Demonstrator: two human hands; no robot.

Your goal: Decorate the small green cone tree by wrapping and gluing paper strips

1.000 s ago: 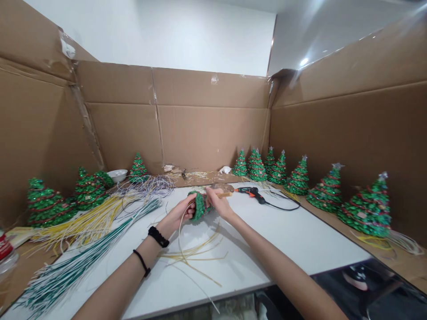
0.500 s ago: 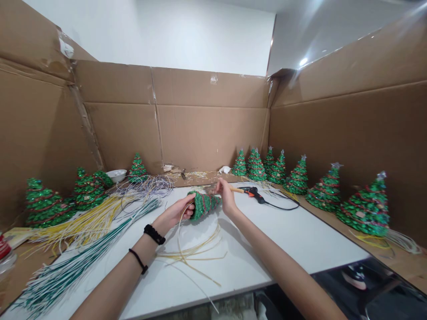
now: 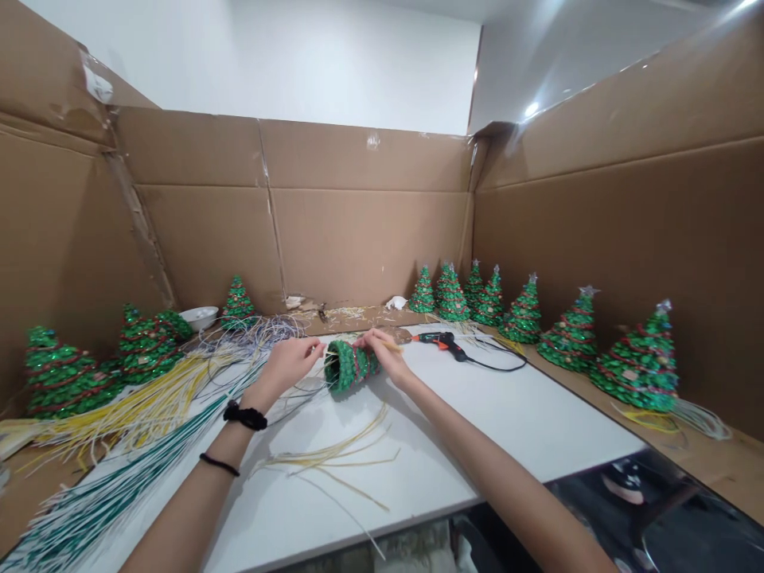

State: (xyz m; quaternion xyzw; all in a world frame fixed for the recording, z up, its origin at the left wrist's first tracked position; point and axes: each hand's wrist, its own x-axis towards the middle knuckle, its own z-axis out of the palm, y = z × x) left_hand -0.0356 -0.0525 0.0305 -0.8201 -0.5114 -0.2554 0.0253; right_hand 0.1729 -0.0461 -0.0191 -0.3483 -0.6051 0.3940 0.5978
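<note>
A small green woven Christmas tree (image 3: 356, 372) with reddish trim lies on its side above the white board, its dark hollow base facing left. My right hand (image 3: 387, 356) grips it near the narrow end, and a light wooden handle (image 3: 395, 347) sticks out between the same fingers; the handle's other end is hidden. Just left of the hollow base, my left hand (image 3: 285, 372) pinches what looks like a thin pale strand at its fingertips. Loose yellowish strands (image 3: 334, 455) lie on the board below the tree.
A black-and-orange glue gun (image 3: 447, 344) with a cord lies right of my hands. Bundles of yellow (image 3: 143, 394) and green-and-white strands (image 3: 137, 454) cover the left side. Finished trees (image 3: 638, 362) stand along both sides, with a white bowl (image 3: 200, 317) at back left. Cardboard walls (image 3: 370, 231) surround the table.
My left hand has let go of the tree's base and moved left, now pinching beside it. My right hand has moved left and down onto the tree. The hollow base now shows.
</note>
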